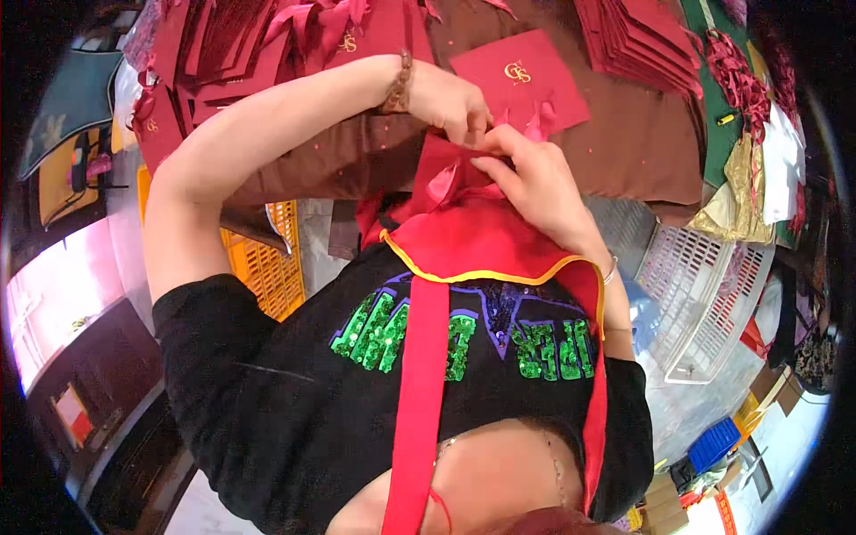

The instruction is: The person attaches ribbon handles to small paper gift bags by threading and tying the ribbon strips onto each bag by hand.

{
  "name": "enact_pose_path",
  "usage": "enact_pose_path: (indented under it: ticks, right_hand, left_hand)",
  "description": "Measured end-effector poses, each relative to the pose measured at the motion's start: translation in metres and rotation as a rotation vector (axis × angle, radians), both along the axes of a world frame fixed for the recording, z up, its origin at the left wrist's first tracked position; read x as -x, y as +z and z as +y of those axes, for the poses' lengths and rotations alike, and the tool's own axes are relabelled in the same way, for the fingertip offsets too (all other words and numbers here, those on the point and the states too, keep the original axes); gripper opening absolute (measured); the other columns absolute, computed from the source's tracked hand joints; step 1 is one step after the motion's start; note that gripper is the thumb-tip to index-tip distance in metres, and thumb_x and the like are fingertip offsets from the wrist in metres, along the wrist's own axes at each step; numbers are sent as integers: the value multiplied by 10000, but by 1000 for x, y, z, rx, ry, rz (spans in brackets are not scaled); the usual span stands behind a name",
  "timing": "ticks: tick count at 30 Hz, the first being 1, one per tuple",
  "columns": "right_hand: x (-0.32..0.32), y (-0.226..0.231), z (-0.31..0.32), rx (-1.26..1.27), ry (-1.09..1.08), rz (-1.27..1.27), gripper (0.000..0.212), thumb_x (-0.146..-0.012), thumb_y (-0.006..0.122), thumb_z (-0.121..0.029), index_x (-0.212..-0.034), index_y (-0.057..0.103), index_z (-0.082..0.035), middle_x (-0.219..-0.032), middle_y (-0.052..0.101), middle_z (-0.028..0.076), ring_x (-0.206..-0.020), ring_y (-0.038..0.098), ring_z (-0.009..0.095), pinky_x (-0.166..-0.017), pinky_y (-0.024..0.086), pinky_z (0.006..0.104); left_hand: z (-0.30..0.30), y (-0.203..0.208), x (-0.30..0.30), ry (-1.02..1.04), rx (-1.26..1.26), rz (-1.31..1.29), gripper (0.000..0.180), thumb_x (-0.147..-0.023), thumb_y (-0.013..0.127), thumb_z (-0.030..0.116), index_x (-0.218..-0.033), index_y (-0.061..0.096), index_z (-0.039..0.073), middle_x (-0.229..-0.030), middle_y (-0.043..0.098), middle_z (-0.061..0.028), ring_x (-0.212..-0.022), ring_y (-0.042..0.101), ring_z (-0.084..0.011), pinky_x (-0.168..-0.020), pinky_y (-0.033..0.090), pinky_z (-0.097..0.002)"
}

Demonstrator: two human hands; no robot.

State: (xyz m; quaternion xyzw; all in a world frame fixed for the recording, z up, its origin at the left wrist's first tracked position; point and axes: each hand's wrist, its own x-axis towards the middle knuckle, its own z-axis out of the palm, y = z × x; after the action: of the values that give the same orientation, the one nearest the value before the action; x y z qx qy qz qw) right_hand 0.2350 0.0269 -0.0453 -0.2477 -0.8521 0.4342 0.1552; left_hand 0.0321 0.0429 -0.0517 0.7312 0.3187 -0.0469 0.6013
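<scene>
Both my hands meet at the near edge of the cloth-covered table, close to my chest. My left hand [450, 105], with a beaded bracelet at its wrist, reaches over from the far side with its fingers curled. My right hand [539, 183] comes from the other side, thumb and forefinger pinched together. Between them they hold the upper edge of a dark red paper bag [432, 160], with a pink ribbon [441, 185] on it. Just beyond lies a flat red paper bag [526, 76] with a gold print and pink ribbon. My fingertips partly hide what they pinch.
Stacked red paper bags [637, 40] lie at the far right, and more bags [223, 53] at the far left. A brown cloth [637, 152] covers the table. Dark pink ribbons [738, 76] hang at right. An orange crate [267, 259] and white crate [691, 290] stand below.
</scene>
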Motion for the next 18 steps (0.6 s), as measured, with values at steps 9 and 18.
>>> enact_pose_path:
  ticks: [9, 18]
  right_hand:
    - [-2, -5, -2, -45, 93, -8, 123, -828, 582, -114, -912, 559, -26, -813, 616, 161, -743, 612, 313, -634, 479, 353]
    - [4, -6, -3, -121, 72, -15, 122, -833, 573, -113, -915, 556, -25, -829, 622, 149, -769, 606, 322, -666, 482, 372]
  left_hand:
    - [-16, 7, -6, 539, -628, 371, 211, -788, 553, 245, -836, 641, 59, -1125, 538, -62, -1053, 452, -260, -851, 386, -436]
    - [-6, 2, -33, 889, 95, -42, 350, -877, 550, 354, -947, 572, 12, -688, 590, -55, -628, 541, -96, -572, 438, -254]
